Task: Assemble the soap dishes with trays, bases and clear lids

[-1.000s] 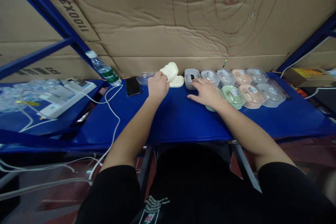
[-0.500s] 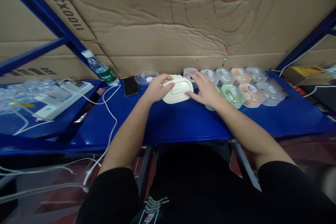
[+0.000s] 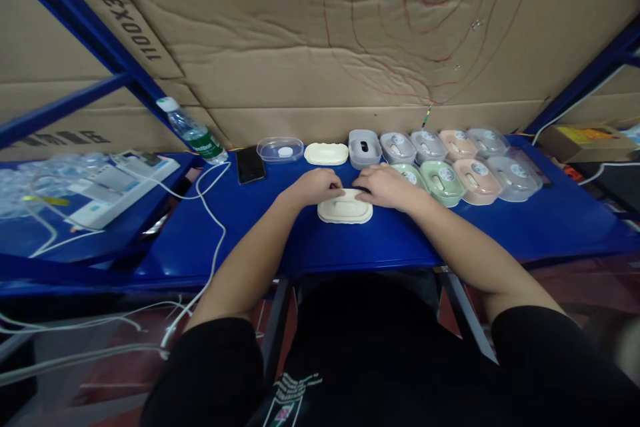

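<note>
A cream, rounded plastic piece [image 3: 345, 211] with a raised ridge rests on the blue table in front of me. My left hand [image 3: 317, 187] is at its far left edge, fingers curled in and thumb on the rim. At the far right edge, my right hand [image 3: 385, 185] grips with thumb and bent fingers. Some dark thing shows between the hands, too small to name. Just beyond them lies a shallow cream tray [image 3: 326, 155], with a clear oval lid [image 3: 280, 149] on its left and a grey box [image 3: 365, 150] on its right.
Several lidded boxes in grey, green [image 3: 443, 181] and peach [image 3: 477, 180] stand in rows at the right. A phone [image 3: 250, 165], a water bottle [image 3: 197, 132] and a white cable [image 3: 217, 230] are to the left. A cardboard wall [image 3: 280, 73] rises behind the table [image 3: 360, 247].
The cream piece was held up and tilted between my hands; it has come down onto the table nearer me. The cream tray and grey box behind are now uncovered.
</note>
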`<move>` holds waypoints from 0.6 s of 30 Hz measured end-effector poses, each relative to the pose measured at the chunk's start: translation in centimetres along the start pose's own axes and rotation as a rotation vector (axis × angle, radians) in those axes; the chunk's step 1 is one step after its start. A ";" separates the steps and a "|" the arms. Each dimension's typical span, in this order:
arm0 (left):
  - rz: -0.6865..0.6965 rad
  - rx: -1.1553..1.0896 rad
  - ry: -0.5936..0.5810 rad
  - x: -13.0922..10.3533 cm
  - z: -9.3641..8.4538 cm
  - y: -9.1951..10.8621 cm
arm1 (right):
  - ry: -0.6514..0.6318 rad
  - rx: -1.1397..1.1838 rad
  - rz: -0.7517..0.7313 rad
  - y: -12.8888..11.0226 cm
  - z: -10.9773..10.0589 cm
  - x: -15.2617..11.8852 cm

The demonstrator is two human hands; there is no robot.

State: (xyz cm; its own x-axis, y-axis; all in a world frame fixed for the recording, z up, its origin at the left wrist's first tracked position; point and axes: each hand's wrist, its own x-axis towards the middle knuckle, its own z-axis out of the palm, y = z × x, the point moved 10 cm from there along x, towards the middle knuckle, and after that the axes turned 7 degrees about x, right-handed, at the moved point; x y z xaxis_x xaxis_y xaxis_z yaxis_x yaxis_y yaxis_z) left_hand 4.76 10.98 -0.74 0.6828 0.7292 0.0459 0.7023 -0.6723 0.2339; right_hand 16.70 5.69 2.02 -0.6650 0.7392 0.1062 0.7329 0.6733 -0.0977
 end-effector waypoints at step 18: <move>-0.050 -0.006 -0.041 0.1 0.0 -0.6 | 0.165 -0.088 0.168 3.6 -1.8 0.1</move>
State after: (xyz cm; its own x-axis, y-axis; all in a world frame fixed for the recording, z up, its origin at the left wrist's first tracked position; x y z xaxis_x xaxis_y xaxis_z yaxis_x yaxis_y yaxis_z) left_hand 4.35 11.46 -0.87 0.6548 0.7557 -0.0055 0.7344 -0.6346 0.2406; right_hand 19.53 8.22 3.44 -0.5058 0.8236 0.2568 0.8456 0.5322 -0.0414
